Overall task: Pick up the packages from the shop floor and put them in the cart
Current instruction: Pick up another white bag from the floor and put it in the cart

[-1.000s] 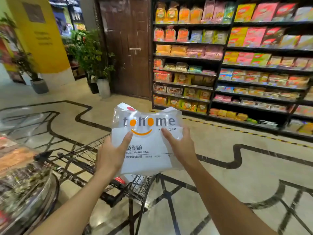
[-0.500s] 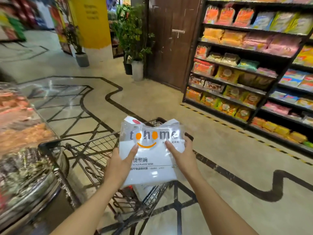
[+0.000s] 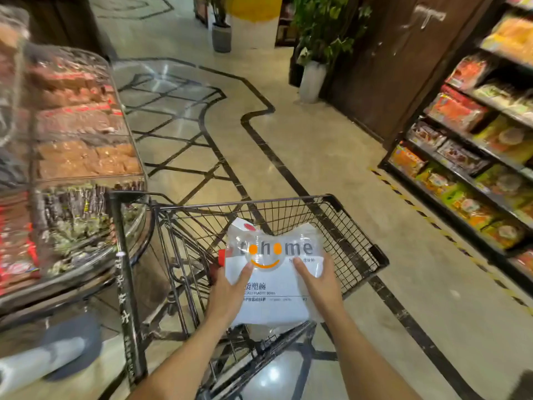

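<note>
Plastic bowl pack (image 3: 274,281), clear bag with "tohome" print, is held over the wire cart basket (image 3: 340,226), not yet released. Left hand (image 3: 230,293) grips the pack's left edge, thumb on the front, fingers hidden behind. Right hand (image 3: 320,284) does the same on the right edge. At least one package (image 3: 220,256), with a red-and-white corner, already seems to lie in the basket below the pack; can't tell how many. Judgement: this pack is one drop from done. No more packages visible on the floor (image 3: 331,174) here. Glass snack counter (image 3: 75,157) just left of the cart, shelves (image 3: 473,157) to the right.
</note>
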Demonstrator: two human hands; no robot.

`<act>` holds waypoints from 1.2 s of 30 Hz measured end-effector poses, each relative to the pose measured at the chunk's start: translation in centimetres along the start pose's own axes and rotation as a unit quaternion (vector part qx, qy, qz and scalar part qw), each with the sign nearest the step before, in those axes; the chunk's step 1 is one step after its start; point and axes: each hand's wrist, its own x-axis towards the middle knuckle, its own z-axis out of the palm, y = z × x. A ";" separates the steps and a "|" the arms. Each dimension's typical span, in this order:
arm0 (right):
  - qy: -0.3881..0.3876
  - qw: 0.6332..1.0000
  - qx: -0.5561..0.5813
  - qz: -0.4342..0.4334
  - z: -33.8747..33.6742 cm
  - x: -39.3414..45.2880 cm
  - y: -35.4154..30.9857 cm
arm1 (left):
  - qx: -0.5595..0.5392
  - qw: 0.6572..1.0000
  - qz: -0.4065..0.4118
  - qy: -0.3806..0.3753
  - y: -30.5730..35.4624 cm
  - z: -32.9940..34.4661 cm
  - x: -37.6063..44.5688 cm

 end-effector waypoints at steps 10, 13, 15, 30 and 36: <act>-0.138 0.989 -0.052 -0.010 3.4 6.0 4.7 | -0.073 0.986 -0.087 0.120 -4.8 2.3 0.0; -0.185 0.981 -0.051 -0.003 4.0 6.9 5.2 | -0.063 0.979 -0.106 0.163 -5.4 3.4 0.3; -0.197 0.978 -0.062 0.003 4.3 7.8 7.2 | -0.032 0.978 -0.122 0.166 -6.6 4.4 0.4; -0.291 0.939 -0.178 0.034 5.0 11.8 11.8 | 0.134 0.981 -0.096 0.100 -6.3 7.8 2.4; -0.263 0.922 -0.275 -0.070 4.0 13.7 7.5 | 0.317 0.945 0.020 0.074 -2.3 6.1 1.9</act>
